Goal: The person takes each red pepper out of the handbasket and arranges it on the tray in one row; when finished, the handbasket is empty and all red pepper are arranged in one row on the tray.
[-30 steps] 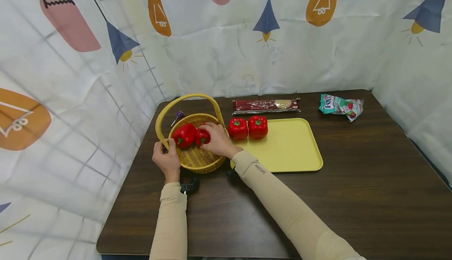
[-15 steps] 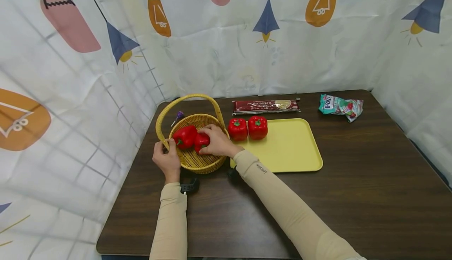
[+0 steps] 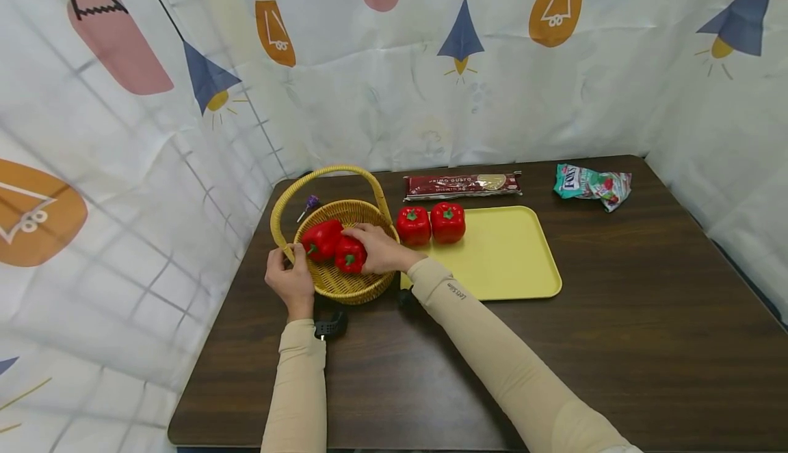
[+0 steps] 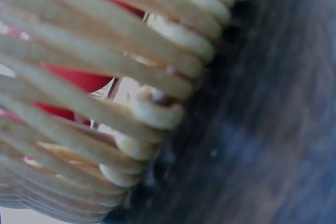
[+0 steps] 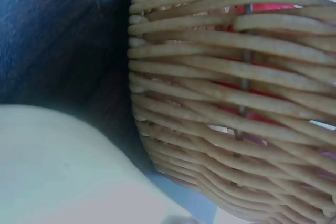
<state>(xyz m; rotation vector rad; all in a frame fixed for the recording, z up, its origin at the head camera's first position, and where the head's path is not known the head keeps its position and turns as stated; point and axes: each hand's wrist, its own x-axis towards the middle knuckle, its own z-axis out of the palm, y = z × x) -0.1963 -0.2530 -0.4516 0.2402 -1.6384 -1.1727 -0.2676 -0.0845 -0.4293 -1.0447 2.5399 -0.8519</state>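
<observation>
A yellow wicker basket (image 3: 351, 292) with a tall arched handle stands on the table. My left hand (image 3: 291, 282) pinches it at the left rim, where the handle begins. Inside, one red bell pepper (image 3: 322, 239) lies on its side against the left wall. My right hand (image 3: 383, 252) reaches in over the right rim and holds a second red bell pepper (image 3: 350, 255), its stem facing me. Woven basket wall (image 4: 89, 98) fills much of the left wrist view, with red showing through the gaps. The right wrist view also shows the outer weave (image 5: 210, 82); neither hand appears there.
Right of the basket lies a yellow tray (image 3: 507, 254), with two red bell peppers (image 3: 431, 224) at its left end. A dark red spaghetti pack (image 3: 463, 185) lies behind it. A teal snack bag (image 3: 593, 186) is at back right. A small purple-tipped item (image 3: 311, 203) sits behind the basket.
The pepper in my right hand has shifted toward me and turned, its stem now facing front. My left hand keeps its place on the basket.
</observation>
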